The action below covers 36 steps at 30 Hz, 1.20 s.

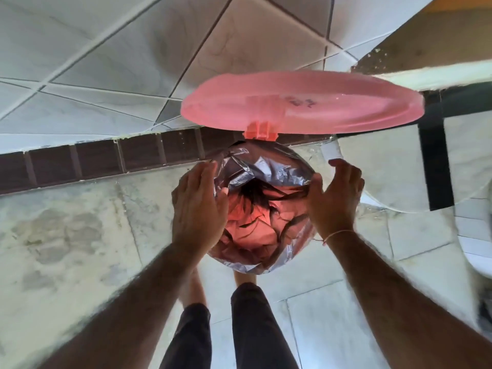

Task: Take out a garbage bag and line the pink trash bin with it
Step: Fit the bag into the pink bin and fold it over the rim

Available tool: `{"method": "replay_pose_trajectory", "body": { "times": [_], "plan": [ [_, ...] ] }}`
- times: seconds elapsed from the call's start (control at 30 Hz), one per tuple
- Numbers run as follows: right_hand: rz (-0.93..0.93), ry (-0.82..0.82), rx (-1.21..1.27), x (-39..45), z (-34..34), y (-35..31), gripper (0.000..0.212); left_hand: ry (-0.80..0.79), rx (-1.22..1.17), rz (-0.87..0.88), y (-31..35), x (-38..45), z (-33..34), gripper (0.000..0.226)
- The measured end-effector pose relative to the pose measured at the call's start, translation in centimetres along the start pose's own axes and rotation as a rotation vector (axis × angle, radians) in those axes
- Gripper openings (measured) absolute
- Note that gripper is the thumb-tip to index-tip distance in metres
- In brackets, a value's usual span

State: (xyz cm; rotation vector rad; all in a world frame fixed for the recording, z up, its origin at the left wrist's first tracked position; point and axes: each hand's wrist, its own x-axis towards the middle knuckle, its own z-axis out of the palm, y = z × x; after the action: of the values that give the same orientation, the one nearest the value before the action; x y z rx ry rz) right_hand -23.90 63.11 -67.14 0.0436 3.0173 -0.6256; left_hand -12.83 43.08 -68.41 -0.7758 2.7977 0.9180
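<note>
Tiled wall (106, 62) (brown border (80, 166))

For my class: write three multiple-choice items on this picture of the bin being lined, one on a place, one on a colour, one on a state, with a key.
1. Where are the two hands?
A. at opposite sides of the bin's mouth
B. both on the lid
C. on the floor

2. What colour is the lid?
A. blue
B. pink
C. green

3. How is the lid?
A. shut
B. raised
C. lying on the floor

Key: A, the left hand and right hand flank the bag; B, the lid is pink; B, it stands up on its hinge.
</note>
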Motion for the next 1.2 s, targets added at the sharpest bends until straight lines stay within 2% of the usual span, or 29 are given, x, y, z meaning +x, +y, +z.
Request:
{"method": "replay_pose_trajectory", "body": {
  "times": [0.1, 0.2, 0.3, 0.33, 0.4, 0.47, 0.5, 0.53, 0.57, 0.63, 0.7, 0.73, 0.8, 0.9, 1.0, 1.1, 1.13, 1.2],
  "plan": [
    [0.001, -0.296, 0.105, 1.8, 0.7, 0.8, 0.038, -0.135, -0.020, 0.021, 0.3, 2.6, 0.8, 0.056],
    [0.190, -0.463, 0.216, 3.5, 1.8, 1.0, 0.034, -0.258, -0.170, -0.126, -0.3, 4.8, 1.2, 0.056],
    [0.337, -0.601, 0.326, 4.4, 2.3, 0.9, 0.044, -0.329, -0.282, -0.221, -0.1, 5.7, 0.8, 0.055],
    [0.352, -0.580, 0.350, 4.3, 2.3, 0.9, 0.044, -0.301, -0.286, -0.224, -0.1, 5.7, 0.7, 0.050],
    [0.288, -0.363, 0.266, 3.5, 1.7, 1.0, 0.034, -0.131, -0.250, -0.206, 0.1, 5.2, 0.2, 0.039],
    [0.035, -0.100, 0.091, 2.0, 1.1, 1.1, 0.022, 0.114, -0.101, -0.103, 0.4, 4.0, -0.5, 0.026],
    [-0.099, -0.071, 0.077, 0.9, 1.0, 1.1, 0.016, 0.181, -0.037, -0.026, 0.4, 3.2, -0.4, 0.021],
    [-0.190, -0.150, 0.117, -0.3, 1.1, 1.0, 0.015, 0.180, -0.012, 0.045, 0.6, 2.2, -0.2, 0.018],
    [-0.243, -0.310, 0.173, -1.7, 1.3, 0.9, 0.019, 0.118, -0.009, 0.116, 0.7, 1.0, 0.2, 0.018],
    [-0.264, -0.679, 0.132, -4.2, 2.0, 0.7, 0.037, -0.138, 0.037, 0.220, 0.9, -1.1, 1.2, 0.030],
    [-0.230, -0.942, -0.118, -5.3, 2.8, 1.2, 0.047, -0.410, 0.256, 0.195, 0.9, -2.2, 1.5, 0.039],
    [-0.229, -1.037, -0.281, -5.4, 3.0, 1.5, 0.045, -0.480, 0.385, 0.167, 1.0, -2.4, 1.4, 0.036],
    [-0.318, -1.133, -0.513, -5.8, 2.7, 1.3, 0.036, -0.509, 0.506, 0.167, 1.6, -2.6, 1.0, 0.028],
    [-0.400, -1.096, -0.455, -5.6, 2.6, -0.6, 0.036, -0.393, 0.473, 0.228, 2.6, -2.2, 0.2, 0.022],
    [-0.328, -1.071, -0.274, -2.2, 3.7, -2.8, 0.040, -0.288, 0.384, 0.160, 2.4, -0.8, -0.9, 0.021],
    [-0.171, -0.717, -0.128, 2.4, 4.8, -4.2, 0.035, -0.209, 0.303, 0.091, 1.4, 0.4, -2.5, 0.024],
    [-0.129, -0.678, -0.116, 2.9, 4.8, -4.4, 0.035, -0.179, 0.263, 0.080, 1.0, 0.6, -2.9, 0.024],
    [-0.116, -0.765, -0.120, 2.1, 3.8, -5.1, 0.036, -0.148, 0.207, 0.058, 0.5, 0.6, -3.4, 0.025]
  ]
}}
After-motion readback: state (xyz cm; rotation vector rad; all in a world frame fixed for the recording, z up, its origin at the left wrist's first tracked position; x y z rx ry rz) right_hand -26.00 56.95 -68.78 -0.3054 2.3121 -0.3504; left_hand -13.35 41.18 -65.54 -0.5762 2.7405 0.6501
